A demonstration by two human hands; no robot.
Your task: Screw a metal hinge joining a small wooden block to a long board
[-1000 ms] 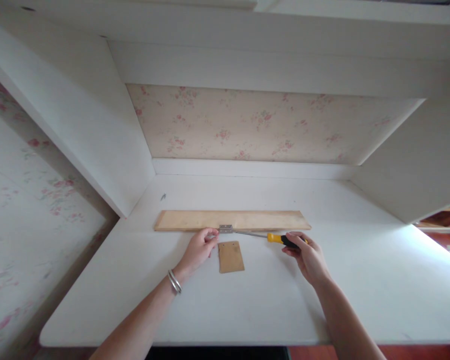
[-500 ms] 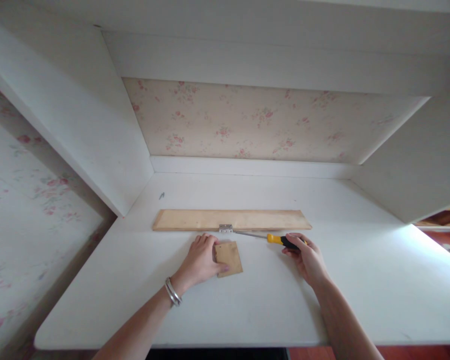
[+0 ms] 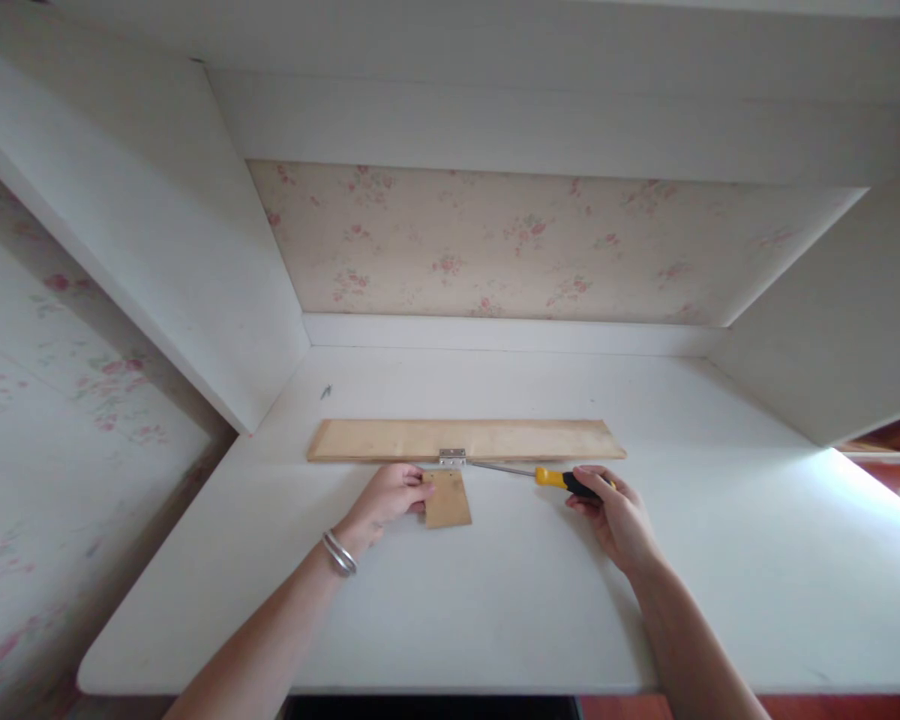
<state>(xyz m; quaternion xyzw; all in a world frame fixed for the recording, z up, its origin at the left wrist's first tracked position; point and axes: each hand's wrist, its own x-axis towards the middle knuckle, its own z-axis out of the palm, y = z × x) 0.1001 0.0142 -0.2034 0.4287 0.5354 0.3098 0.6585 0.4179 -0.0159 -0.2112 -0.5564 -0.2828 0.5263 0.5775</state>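
A small wooden piece (image 3: 447,499) is pinched at its left edge by the left hand (image 3: 387,494), just below a metal hinge (image 3: 452,457) on the long plank (image 3: 465,440); a screwdriver (image 3: 538,473) is gripped by the right hand (image 3: 615,512). Loosely held, the piece could be knocked out of line with the hinge

It was a home: pink floral wallpaper (image 3: 495,245) (faded) lined the alcove behind the white built-in counter (image 3: 435,600), with white shelving (image 3: 157,230) above it.

Bare forearms (silver bangles (image 3: 339,553), left wrist)
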